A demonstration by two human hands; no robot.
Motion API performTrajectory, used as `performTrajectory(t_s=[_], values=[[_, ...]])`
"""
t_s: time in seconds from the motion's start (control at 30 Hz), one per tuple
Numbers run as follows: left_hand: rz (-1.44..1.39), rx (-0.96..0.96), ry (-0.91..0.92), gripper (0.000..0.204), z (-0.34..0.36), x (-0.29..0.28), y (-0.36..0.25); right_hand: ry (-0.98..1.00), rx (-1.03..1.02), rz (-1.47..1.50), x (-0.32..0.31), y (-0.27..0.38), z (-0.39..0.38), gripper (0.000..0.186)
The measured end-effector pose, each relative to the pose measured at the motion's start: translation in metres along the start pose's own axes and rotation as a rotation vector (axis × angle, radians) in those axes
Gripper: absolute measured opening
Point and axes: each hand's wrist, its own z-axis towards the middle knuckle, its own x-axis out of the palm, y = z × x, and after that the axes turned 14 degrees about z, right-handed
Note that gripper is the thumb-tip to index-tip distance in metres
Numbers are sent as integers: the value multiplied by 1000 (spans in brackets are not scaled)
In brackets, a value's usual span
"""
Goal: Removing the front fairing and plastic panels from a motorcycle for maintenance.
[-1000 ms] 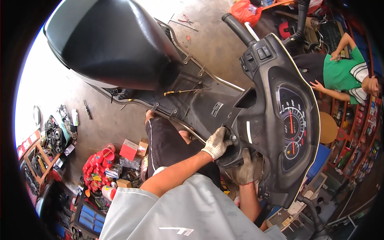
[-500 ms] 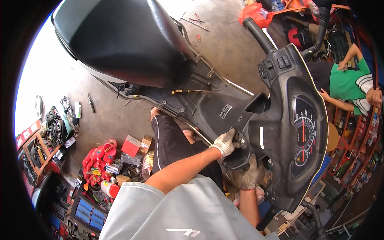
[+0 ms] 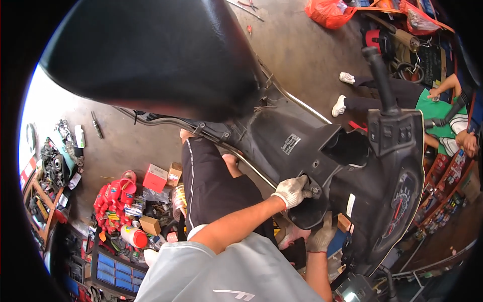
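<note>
A scooter's black plastic front panel (image 3: 302, 214) lies before me, with a round metal ignition lock (image 3: 315, 191) in it. My left hand (image 3: 292, 192), in a whitish knit glove, closes its fingers on the panel beside this lock. Lower down, my right hand (image 3: 322, 237), gloved too, grips the panel's lower edge; some of its fingers are hidden behind it. To the right stand the handlebar cover with its dial cluster (image 3: 400, 206) and a black grip (image 3: 381, 80). An open storage pocket (image 3: 347, 148) shows above the lock.
The black seat (image 3: 151, 55) fills the upper left, above the footboard frame. Red bags (image 3: 113, 201), boxes (image 3: 155, 177) and a parts organizer (image 3: 113, 269) crowd the lower left floor. A person in a green shirt (image 3: 436, 109) is at the right, near shelves.
The handlebar and its dial cluster have turned, so the dials now show more edge-on. The whole view has shifted. Both hands keep their hold on the panel around the lock.
</note>
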Motion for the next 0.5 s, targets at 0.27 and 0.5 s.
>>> performTrajectory(t_s=[0.27,0.5], values=[[-43,42,43,34,6,0,12,-136,-101,-339,-13,-15,12,46],[-44,62,107,35,11,-6,16,-252,-212,-736,35,-4,-5,46]])
